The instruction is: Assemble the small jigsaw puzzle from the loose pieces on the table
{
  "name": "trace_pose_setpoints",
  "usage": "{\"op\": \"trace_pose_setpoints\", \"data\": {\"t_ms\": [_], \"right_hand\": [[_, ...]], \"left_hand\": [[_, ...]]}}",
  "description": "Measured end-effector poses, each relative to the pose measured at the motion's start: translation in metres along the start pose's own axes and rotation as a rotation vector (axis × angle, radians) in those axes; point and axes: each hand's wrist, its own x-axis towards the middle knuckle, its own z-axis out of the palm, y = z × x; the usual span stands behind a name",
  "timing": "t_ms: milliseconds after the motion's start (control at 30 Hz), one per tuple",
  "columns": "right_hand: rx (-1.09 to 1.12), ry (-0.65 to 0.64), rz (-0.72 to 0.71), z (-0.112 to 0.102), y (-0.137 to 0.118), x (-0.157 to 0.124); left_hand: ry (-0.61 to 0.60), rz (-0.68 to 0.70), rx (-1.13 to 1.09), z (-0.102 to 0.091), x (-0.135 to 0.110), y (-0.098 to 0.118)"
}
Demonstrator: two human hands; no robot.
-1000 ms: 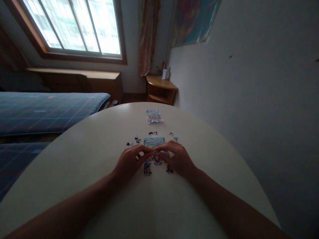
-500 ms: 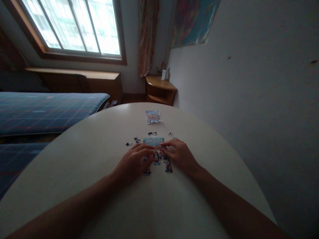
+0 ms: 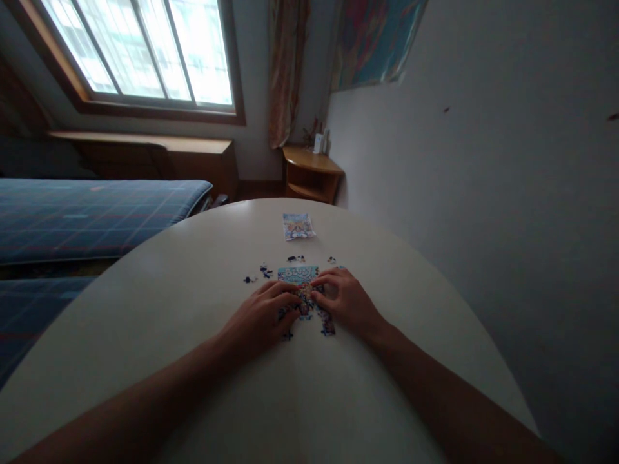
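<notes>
A partly joined jigsaw puzzle (image 3: 298,275) lies flat on the round white table. Its blue upper strip carries large letters reading "Bluey", and gaps show along its lower edge. From the left, my left hand (image 3: 264,310) reaches over the puzzle with fingers stretched and thumb apart, the fingertips on its middle. My right hand (image 3: 347,298) touches the opposite side, thumb and forefinger apart. Parts of the puzzle are hidden under both hands. Near its lower right is a joined strip of pieces (image 3: 327,324). Another piece (image 3: 288,336) shows below my left thumb.
Loose puzzle pieces lie left of the puzzle (image 3: 265,270), above it (image 3: 296,259) and at upper right (image 3: 331,260). A printed packet or sheet (image 3: 298,226) rests farther back on the table (image 3: 203,258). Beyond are a plaid mattress (image 3: 97,212) and a corner cabinet (image 3: 312,161).
My left hand has shifted slightly, covering more of the lower left piece. My right hand stays almost in place. The puzzle has barely moved.
</notes>
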Motion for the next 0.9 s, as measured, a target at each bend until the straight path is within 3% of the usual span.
{"op": "trace_pose_setpoints", "data": {"t_ms": [900], "right_hand": [[-0.033, -0.039, 0.002, 0.0005, 0.0024, -0.0003]], "left_hand": [[-0.030, 0.003, -0.002, -0.0006, 0.0004, -0.0012]]}}
